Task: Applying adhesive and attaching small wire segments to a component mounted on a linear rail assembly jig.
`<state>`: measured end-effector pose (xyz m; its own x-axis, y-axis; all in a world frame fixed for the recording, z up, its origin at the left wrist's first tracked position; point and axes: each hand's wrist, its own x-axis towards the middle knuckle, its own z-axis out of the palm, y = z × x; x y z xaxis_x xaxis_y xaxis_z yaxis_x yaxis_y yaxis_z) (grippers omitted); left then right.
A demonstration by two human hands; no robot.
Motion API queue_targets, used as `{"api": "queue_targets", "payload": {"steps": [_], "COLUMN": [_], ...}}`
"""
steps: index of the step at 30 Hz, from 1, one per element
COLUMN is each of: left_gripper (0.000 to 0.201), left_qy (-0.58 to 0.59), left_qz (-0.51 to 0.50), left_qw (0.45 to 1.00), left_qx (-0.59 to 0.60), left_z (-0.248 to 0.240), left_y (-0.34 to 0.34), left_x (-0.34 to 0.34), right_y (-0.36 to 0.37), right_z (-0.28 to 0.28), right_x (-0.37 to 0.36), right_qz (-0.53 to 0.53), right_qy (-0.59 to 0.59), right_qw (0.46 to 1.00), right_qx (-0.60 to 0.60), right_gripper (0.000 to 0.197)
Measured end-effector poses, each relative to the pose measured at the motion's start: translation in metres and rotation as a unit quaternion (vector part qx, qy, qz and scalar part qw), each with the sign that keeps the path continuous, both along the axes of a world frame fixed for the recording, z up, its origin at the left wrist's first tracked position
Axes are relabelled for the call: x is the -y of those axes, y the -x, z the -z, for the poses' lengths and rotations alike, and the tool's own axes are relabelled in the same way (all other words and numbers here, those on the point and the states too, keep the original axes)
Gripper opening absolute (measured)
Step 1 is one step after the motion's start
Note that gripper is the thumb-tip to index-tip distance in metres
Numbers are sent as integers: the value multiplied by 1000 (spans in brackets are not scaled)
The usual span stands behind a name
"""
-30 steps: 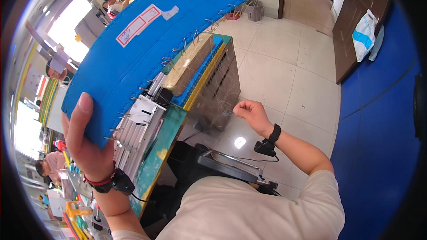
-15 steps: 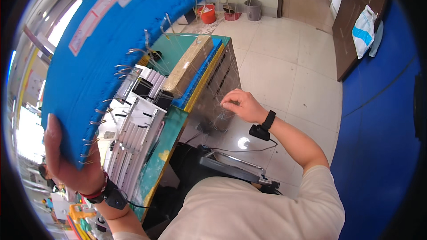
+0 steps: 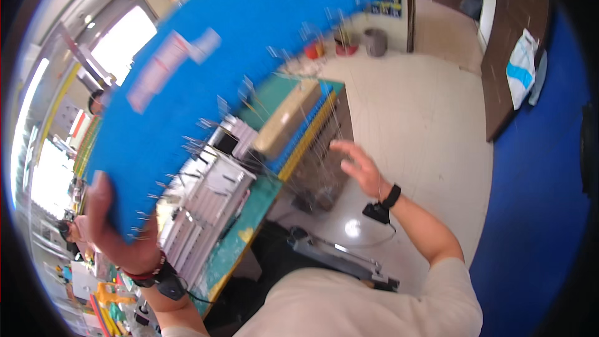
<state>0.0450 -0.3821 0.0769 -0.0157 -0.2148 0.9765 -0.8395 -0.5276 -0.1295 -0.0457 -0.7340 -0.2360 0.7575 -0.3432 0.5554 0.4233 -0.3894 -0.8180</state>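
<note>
My left hand grips the lower end of a long blue board, with the thumb across its face and the fingers behind. The board is raised and tilted over the workbench. A row of thin metal hooks sticks out along its edge, and fine, barely visible threads hang from some of them. A pale label with a reddish border is stuck on the face. My right hand is lifted to the right of the bench corner, its slightly blurred fingers apart with nothing visible in them.
On the green-topped workbench stand a white metal machine, a brown wrapped block and a blue-and-yellow toothed strip. A chair is by the bench. Buckets stand at the back; a bag hangs at the door.
The whole view has shifted, so the board and bench sit further right and lower. My right hand's fingers have gone from a pinch to spread apart. My left hand still holds the board.
</note>
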Motion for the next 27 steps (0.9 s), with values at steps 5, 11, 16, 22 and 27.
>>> {"api": "queue_targets", "payload": {"steps": [5,11,16,22,27], "left_gripper": [33,47,47,50,49], "left_qy": [276,179,184,169,173], "left_qz": [449,474,490,494,485], "left_qw": [642,608,598,583,580], "left_qx": [-557,-611,-607,-623,-632], "left_z": [-16,-17,-19,-19,-19], "left_y": [12,-2,-2,-3,1], "left_x": [14,7,17,10,11], "right_y": [-19,-16,-11,-6,3], "right_z": [18,76,108,111,49], "right_x": [2,10,32,33,16], "right_qz": [-261,-163,-48,215,130], "right_qy": [-157,-215,-233,68,-34], "right_qw": [940,943,949,967,990], "right_qx": [-155,-196,-207,-118,-36], "right_gripper": [28,35,34,23,40]}}
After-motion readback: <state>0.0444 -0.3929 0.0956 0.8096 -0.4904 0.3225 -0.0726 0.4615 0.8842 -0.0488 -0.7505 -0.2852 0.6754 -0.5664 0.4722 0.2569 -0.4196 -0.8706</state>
